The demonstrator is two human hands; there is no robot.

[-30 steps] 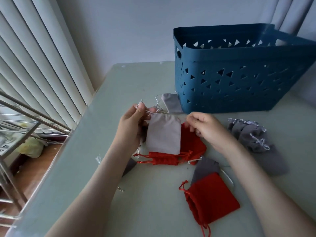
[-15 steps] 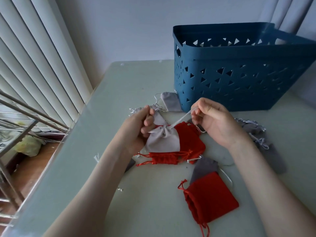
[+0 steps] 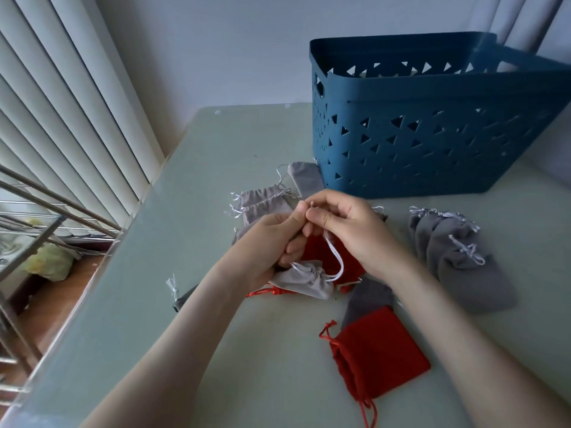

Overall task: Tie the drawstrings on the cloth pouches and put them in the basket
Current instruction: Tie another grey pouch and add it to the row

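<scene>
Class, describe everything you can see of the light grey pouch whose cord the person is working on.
The light grey pouch looks like soft, velvety cloth. Its mouth is gathered shut, the neck puckered. It lies tilted on a red pouch, under the left hand. Its white drawstring loops up from the neck to where the left hand and right hand pinch it above the pouch. No finished knot shows.

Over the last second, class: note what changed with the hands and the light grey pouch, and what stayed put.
The light grey pouch, flat and open before, now has its mouth drawn shut. The left hand and right hand have come together above it, both pinching the white drawstring. The basket, the front red pouch and the dark grey pouches stayed put.
</scene>
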